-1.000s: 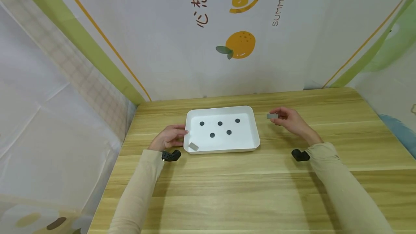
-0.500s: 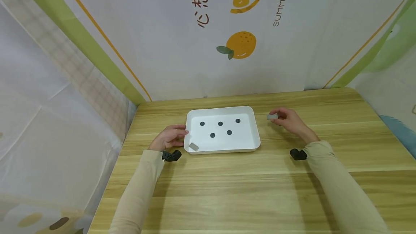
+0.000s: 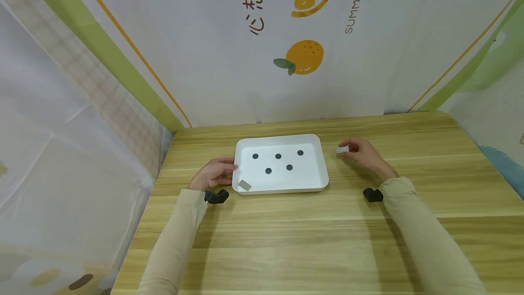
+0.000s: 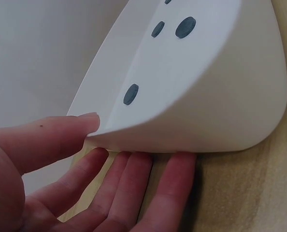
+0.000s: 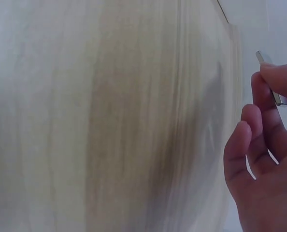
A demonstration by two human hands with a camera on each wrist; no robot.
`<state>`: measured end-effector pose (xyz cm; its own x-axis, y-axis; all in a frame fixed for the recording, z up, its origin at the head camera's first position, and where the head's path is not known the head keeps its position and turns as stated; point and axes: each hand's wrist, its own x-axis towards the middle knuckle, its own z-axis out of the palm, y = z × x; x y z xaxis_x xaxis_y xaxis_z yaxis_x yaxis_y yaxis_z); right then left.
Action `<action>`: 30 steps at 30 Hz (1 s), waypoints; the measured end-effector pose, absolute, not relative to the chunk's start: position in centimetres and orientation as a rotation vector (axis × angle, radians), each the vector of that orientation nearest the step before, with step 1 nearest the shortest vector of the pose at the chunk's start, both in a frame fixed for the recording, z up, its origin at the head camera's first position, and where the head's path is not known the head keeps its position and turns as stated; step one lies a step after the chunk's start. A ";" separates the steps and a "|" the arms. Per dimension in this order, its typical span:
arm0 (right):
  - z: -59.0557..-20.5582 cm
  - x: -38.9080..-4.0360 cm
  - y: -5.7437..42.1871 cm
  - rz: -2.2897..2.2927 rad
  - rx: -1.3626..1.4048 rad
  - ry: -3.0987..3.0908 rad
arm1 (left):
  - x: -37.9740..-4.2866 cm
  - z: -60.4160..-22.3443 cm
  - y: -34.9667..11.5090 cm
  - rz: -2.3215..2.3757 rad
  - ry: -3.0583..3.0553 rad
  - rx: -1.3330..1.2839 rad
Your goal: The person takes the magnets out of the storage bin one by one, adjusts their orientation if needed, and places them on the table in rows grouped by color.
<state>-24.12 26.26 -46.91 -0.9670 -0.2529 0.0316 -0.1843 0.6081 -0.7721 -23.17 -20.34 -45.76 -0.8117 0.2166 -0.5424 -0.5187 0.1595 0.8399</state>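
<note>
A shallow white tray [image 3: 303, 181] sits on the table, with several dark round discs spread over its floor. One small flat grey rectangular block [image 3: 244, 185] lies in its near left corner. My left hand [image 3: 213, 173] holds the tray's left side; in the left wrist view the thumb [image 4: 80, 123] is on the rim and the fingers touch the outer wall from below. Right of the tray, my right hand [image 3: 363, 153] pinches a similar small silvery block [image 3: 342, 149] between thumb and fingers. The right wrist view shows this block [image 5: 279, 99] edge-on, partly covered by the thumb.
The wooden table [image 3: 286, 240] extends in front of the tray and to the right. A printed white curtain [image 3: 204, 58] hangs behind its far edge, and another cloth [image 3: 61, 149] hangs along the left. A black wrist-camera mount [image 3: 217, 196] sits on each wrist.
My right hand has turned slightly, so the block's flat face now looks brighter and broader in the head view. The left hand and the tray stay in place.
</note>
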 end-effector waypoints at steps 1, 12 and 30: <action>-46.9 -24.2 26.2 -1.301 -0.367 2.744 | -23.1 -45.7 -20.3 1.711 1.878 -0.284; -47.4 -24.5 25.7 -1.238 -0.315 2.762 | -23.0 -45.5 -20.3 1.713 1.875 -0.272; -48.3 -24.8 25.5 -1.160 -0.370 2.832 | -23.2 -45.8 -20.1 1.698 1.893 -0.286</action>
<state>-24.79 25.49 -48.26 -0.9695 -0.2423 0.0358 -0.1978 0.6882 -0.6980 -23.23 -20.08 -45.75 -0.8122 0.2129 -0.5432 -0.5169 0.1694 0.8392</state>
